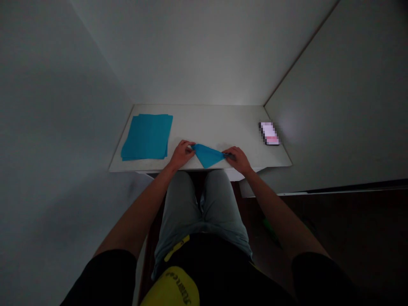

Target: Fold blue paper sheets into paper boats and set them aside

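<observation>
**Pinching one blue piece [208,156] at both ends**

It is at six o'clock on the tabletop [216,123], seemingly mid-fold, with left hand [182,155] and right hand [239,160] each gripping an end; steady, even fingers seem called for. At ten o'clock, overlapping blue sheets [146,137], at least two; at two, one phone [270,133].

The fingers of your left hand [183,154] and right hand [237,159] cover both ends of the folded blue sheet [208,156]. Pixel blocks blur the phone [270,133] and its screen. In the blue stack [147,137], the top sheet hides most of those beneath. A green object [270,231] is too dim to identify. The bottom edge cuts off your black shirt [219,267] and its yellow patch [174,289].
</observation>
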{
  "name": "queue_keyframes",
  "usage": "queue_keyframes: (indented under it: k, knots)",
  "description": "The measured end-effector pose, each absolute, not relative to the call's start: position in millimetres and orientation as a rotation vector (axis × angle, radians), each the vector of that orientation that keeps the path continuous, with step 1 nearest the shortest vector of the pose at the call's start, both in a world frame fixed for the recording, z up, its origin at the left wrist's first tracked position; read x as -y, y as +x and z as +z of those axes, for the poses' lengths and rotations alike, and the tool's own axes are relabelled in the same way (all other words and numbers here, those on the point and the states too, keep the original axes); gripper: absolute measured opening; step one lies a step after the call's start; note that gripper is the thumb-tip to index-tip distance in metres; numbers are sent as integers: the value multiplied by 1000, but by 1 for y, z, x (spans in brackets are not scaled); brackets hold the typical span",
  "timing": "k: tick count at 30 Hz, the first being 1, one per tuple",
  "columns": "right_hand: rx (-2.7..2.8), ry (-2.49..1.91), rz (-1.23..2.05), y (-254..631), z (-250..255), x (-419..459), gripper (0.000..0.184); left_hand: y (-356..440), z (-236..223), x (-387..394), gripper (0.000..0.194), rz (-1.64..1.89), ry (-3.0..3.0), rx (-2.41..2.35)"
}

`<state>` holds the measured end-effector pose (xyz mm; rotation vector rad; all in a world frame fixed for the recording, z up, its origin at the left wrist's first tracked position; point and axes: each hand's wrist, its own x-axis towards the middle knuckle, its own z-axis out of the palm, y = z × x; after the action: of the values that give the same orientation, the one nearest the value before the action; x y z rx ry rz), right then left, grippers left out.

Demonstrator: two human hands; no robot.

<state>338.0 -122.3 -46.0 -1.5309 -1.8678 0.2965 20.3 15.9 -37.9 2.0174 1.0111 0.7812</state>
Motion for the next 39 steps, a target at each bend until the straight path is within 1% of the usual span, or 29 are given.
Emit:
queue_keyframes:
  k: [4,11,18,25,29,32,39]
  knots:
    - [1860,-1552,327,339,-48,121,25,28,-40,-19,36,754,2124,-1116]
    - [1840,-1552,319,341,-51,120,27,25,-40,-30,36,693,2172,-1076]
    - [1834,-1561,308,342,-53,120,28,29,-37,-31,35,641,2195,-1210]
    - [1824,-1565,310,342,-54,119,28,23,-40,-34,32,592,2220,-1075]
    - [1829,-1557,308,340,-52,120,27,25,-39,-22,25,596,2279,-1149]
    - [1841,-1549,310,338,-48,120,26,28,-37,-13,25,632,2304,-1183]
    - [1871,-1527,311,338,-46,123,25,18,-34,-2,20,638,2408,-983]
